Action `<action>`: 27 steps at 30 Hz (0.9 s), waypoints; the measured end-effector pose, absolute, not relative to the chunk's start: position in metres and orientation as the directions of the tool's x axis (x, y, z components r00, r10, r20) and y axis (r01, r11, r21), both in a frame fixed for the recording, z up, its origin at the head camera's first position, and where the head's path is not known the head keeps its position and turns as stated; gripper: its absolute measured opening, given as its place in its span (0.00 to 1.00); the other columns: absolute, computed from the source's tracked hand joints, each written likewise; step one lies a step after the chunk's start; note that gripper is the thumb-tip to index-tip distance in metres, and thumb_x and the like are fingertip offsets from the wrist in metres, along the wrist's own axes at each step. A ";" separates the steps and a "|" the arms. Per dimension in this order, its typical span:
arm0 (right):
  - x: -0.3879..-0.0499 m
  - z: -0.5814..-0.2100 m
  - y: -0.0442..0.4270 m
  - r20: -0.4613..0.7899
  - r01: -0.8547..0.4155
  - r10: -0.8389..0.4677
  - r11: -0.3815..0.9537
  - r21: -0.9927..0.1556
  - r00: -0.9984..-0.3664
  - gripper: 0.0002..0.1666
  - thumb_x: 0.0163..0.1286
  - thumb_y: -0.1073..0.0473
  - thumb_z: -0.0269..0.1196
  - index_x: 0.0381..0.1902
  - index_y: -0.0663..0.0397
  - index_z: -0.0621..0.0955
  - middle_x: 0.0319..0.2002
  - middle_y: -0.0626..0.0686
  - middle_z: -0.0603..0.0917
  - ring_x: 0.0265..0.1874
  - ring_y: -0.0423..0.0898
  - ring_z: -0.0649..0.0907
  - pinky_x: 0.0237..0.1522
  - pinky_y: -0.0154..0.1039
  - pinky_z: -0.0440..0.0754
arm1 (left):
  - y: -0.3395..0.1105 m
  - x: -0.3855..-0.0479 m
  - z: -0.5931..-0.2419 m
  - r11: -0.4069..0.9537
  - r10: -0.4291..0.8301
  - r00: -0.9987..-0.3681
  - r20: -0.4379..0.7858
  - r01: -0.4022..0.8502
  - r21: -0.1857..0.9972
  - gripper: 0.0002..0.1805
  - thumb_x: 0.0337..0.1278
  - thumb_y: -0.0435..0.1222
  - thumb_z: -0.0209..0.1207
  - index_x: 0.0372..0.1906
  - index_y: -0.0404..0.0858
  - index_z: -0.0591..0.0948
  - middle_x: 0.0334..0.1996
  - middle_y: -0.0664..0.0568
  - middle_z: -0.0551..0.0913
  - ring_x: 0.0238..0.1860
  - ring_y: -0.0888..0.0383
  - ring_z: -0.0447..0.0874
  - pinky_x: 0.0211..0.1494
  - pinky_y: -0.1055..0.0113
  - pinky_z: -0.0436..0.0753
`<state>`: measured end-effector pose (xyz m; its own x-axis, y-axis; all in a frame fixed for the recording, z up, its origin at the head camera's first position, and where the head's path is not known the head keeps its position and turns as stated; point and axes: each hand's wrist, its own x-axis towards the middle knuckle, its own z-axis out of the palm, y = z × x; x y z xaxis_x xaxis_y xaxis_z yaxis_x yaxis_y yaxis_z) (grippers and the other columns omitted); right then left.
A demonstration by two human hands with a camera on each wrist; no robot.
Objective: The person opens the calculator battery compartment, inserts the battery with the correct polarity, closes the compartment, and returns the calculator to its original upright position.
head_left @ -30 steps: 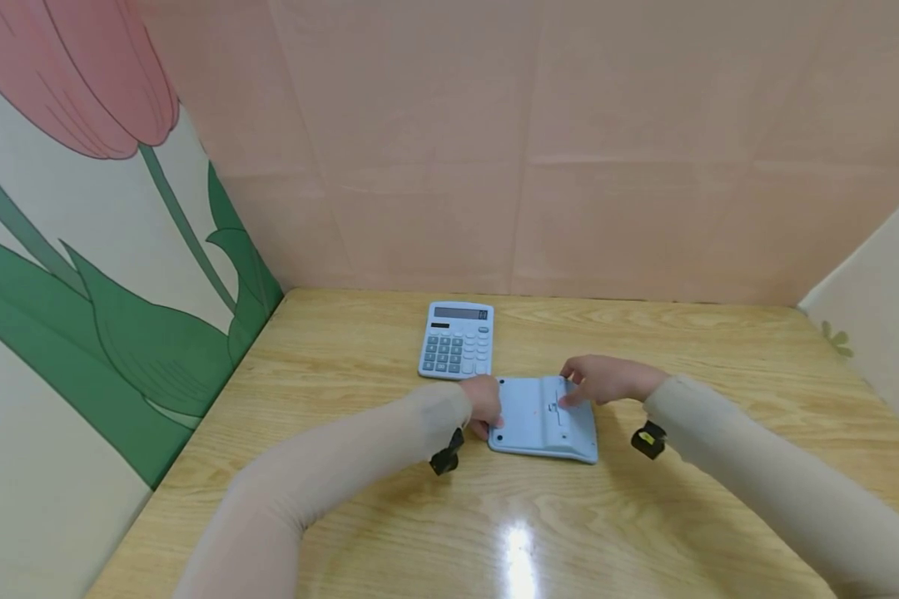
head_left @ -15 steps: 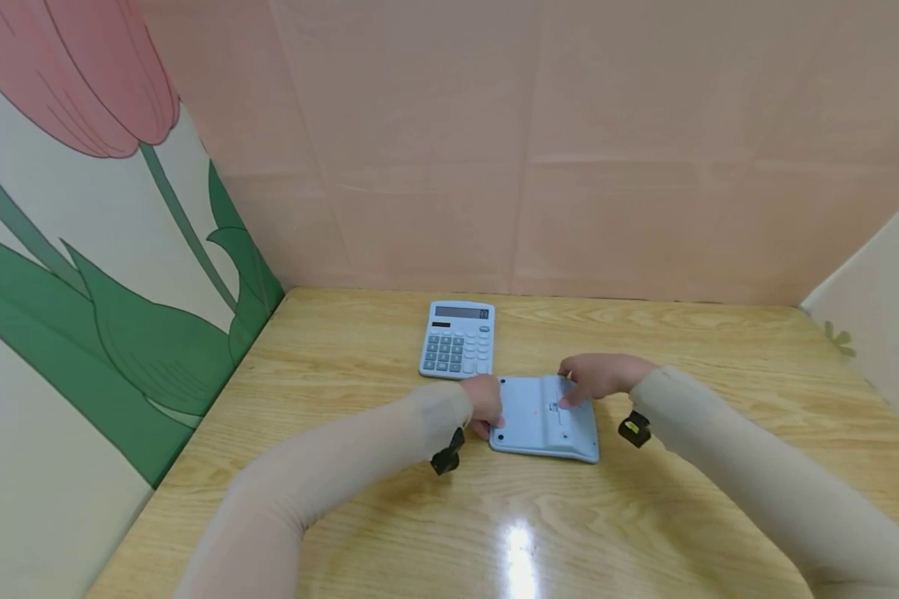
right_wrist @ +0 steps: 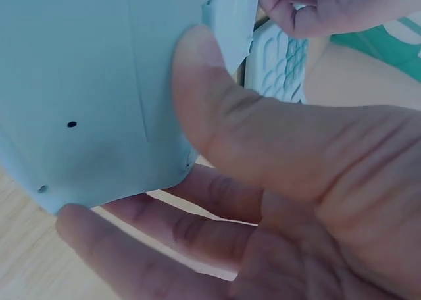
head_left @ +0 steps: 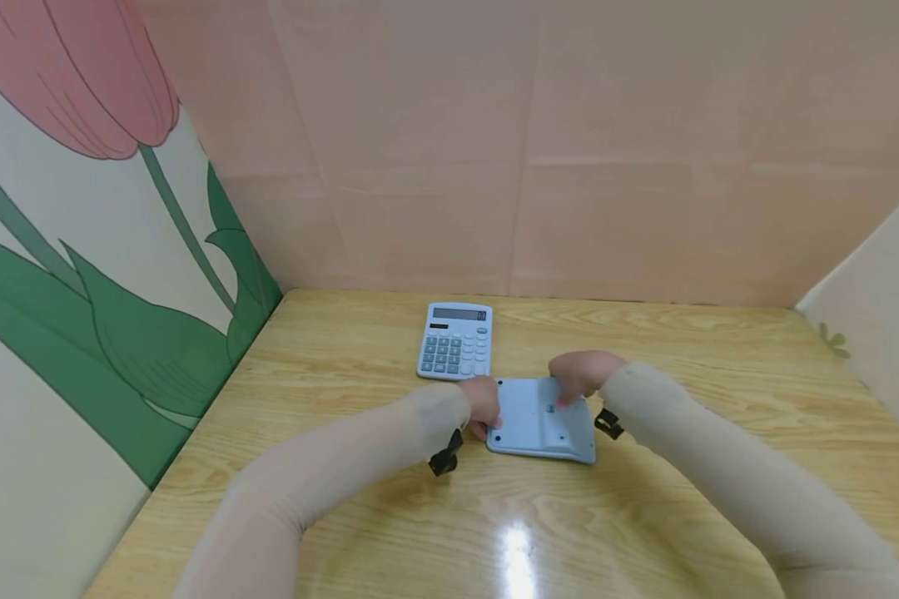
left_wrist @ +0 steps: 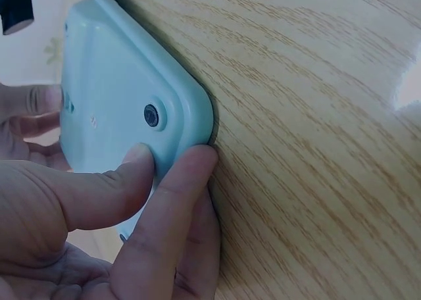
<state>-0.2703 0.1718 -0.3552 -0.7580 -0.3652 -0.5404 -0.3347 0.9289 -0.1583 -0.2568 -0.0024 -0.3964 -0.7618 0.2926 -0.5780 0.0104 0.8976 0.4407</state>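
A light-blue calculator (head_left: 520, 420) lies face down at mid-table, its back with dark round feet and screw holes showing. My left hand (head_left: 482, 399) grips its left edge; in the left wrist view the thumb (left_wrist: 112, 185) lies on the back near a round foot, with fingers at the rim. My right hand (head_left: 583, 372) holds the far right part. Seen from the right wrist, that thumb (right_wrist: 204, 83) presses the back by the battery cover (right_wrist: 164, 96) and its latch, while the other fingers reach along and under the edge. The keys side is hidden.
A second light-blue calculator (head_left: 455, 341) lies face up just behind and left, its grey keys and display showing. The wooden table (head_left: 345, 516) meets a pink backdrop (head_left: 539, 166) at the back. A tulip-patterned panel (head_left: 157, 333) stands on the left.
My right wrist and forearm have swung left, and the right hand has turned, covering more of the battery cover. The left hand and both calculators stay practically in place.
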 end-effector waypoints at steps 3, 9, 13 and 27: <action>-0.270 -0.355 0.170 -0.540 -0.324 -0.353 0.934 -0.151 -0.764 0.13 0.64 0.63 0.66 0.43 0.61 0.76 0.37 0.53 0.79 0.35 0.48 0.79 0.37 0.39 0.83 | -0.003 -0.257 -0.396 0.896 0.292 -0.762 -0.578 0.006 0.444 0.11 0.63 0.32 0.60 0.43 0.26 0.77 0.23 0.44 0.83 0.30 0.51 0.89 0.25 0.72 0.84; -0.273 -0.363 0.183 -0.518 -0.340 -0.413 0.911 -0.234 -0.749 0.20 0.65 0.59 0.65 0.50 0.66 0.74 0.43 0.59 0.79 0.38 0.51 0.80 0.35 0.41 0.84 | -0.002 -0.258 -0.397 0.895 0.296 -0.757 -0.582 0.006 0.446 0.11 0.63 0.31 0.60 0.43 0.26 0.77 0.23 0.44 0.84 0.22 0.54 0.86 0.24 0.73 0.84; -0.278 -0.370 0.202 -0.486 -0.322 -0.473 0.874 -0.364 -0.735 0.35 0.66 0.52 0.65 0.61 0.70 0.70 0.56 0.66 0.76 0.47 0.55 0.80 0.41 0.45 0.85 | -0.002 -0.257 -0.397 0.896 0.288 -0.759 -0.584 -0.001 0.444 0.12 0.63 0.31 0.61 0.45 0.26 0.77 0.24 0.44 0.83 0.21 0.55 0.86 0.24 0.72 0.84; -0.286 -0.385 0.244 -0.451 -0.189 -0.486 0.808 -0.558 -0.748 0.27 0.71 0.48 0.59 0.57 0.63 0.74 0.54 0.60 0.79 0.51 0.53 0.79 0.49 0.49 0.84 | -0.001 -0.256 -0.397 0.906 0.275 -0.767 -0.579 0.006 0.423 0.13 0.62 0.32 0.61 0.45 0.25 0.76 0.24 0.44 0.83 0.28 0.53 0.89 0.25 0.73 0.84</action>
<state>-0.2857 0.2443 -0.3851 -0.7484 -0.4864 -0.4510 -0.1887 0.8080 -0.5582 -0.2556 -0.0011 -0.3967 -0.7670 0.2754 -0.5795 0.0057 0.9061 0.4231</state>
